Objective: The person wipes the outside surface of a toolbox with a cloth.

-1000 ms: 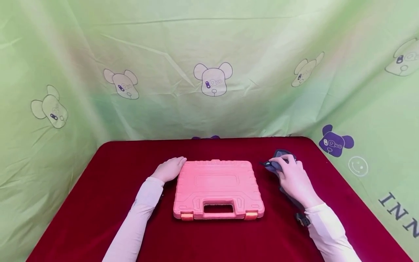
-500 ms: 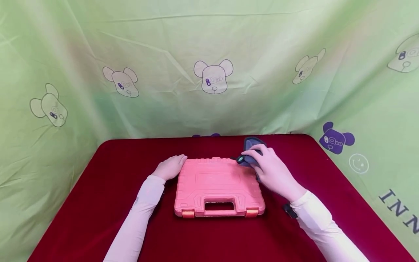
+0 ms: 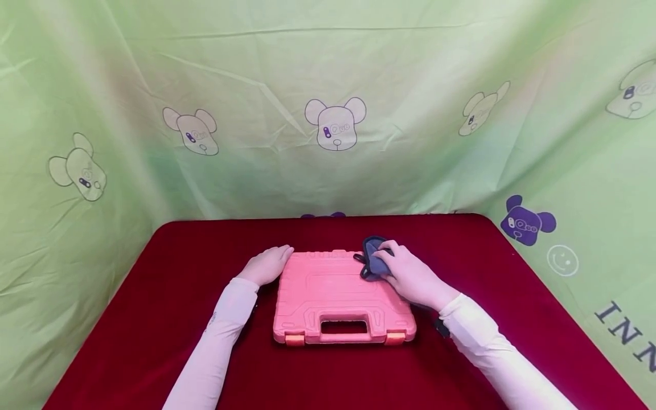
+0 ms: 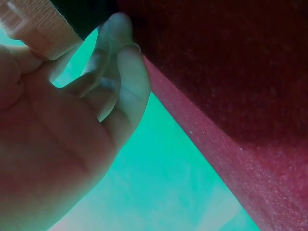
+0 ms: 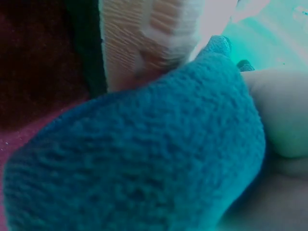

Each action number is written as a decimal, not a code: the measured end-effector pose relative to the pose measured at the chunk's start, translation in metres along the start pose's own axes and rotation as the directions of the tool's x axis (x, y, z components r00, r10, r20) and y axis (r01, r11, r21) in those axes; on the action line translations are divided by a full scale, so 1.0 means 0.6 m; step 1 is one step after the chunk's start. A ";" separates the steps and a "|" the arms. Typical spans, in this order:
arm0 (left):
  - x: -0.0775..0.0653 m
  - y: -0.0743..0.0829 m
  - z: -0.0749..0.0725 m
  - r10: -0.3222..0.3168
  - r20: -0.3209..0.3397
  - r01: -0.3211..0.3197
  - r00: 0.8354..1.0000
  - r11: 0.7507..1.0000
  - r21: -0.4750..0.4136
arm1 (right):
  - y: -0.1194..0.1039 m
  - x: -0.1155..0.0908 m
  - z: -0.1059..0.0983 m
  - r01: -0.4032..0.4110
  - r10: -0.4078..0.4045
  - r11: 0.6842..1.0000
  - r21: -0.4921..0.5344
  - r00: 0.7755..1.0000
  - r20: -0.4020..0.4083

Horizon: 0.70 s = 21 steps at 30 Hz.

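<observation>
A pink plastic tool case (image 3: pixel 328 290) with two orange latches lies flat on the table, its handle toward me. My left hand (image 3: pixel 265 266) grips the case's far left corner; in the left wrist view its fingers (image 4: pixel 132 82) bend round the edge of the case (image 4: pixel 41 31). My right hand (image 3: pixel 415 279) holds a bunched blue-grey cloth (image 3: pixel 374 259) with dark edging and a black loop, on the case's far right part. Close up in the right wrist view, the fuzzy cloth (image 5: pixel 139 149) covers much of the case's side (image 5: pixel 144 43).
A dark red cloth covers the table (image 3: pixel 215 239). Green fabric (image 3: pixel 256 171) printed with bear heads hangs behind the table and along both sides.
My right hand has carried the cloth leftward from the table beside the case, lifted it over the far right corner, and lowered it onto the lid. My left hand stays in place.
</observation>
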<state>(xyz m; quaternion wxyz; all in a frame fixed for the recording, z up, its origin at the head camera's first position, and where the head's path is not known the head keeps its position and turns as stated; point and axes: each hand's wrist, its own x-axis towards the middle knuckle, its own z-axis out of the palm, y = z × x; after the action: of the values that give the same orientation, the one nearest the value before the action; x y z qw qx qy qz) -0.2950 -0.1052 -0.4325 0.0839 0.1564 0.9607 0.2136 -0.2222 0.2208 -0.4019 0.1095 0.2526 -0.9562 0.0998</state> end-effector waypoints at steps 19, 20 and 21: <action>0.001 -0.001 0.000 -0.009 0.012 0.009 1.000 1.000 0.000 | 0.007 0.007 0.010 0.068 -0.068 0.998 -0.019 0.998 0.004; 0.002 -0.001 0.000 -0.007 0.012 0.007 1.000 1.000 -0.002 | 0.007 0.007 0.010 0.068 -0.068 0.997 -0.021 0.998 0.008; 0.002 -0.001 0.001 -0.010 0.013 0.010 1.000 1.000 -0.007 | 0.007 0.007 0.009 0.069 -0.068 0.997 -0.023 0.998 0.014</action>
<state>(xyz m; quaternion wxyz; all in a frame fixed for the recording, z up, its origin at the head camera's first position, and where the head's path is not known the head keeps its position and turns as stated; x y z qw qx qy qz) -0.2963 -0.1049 -0.4332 0.0916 0.1528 0.9600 0.2158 -0.2290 0.2212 -0.4065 0.1096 0.2845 -0.9487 0.0833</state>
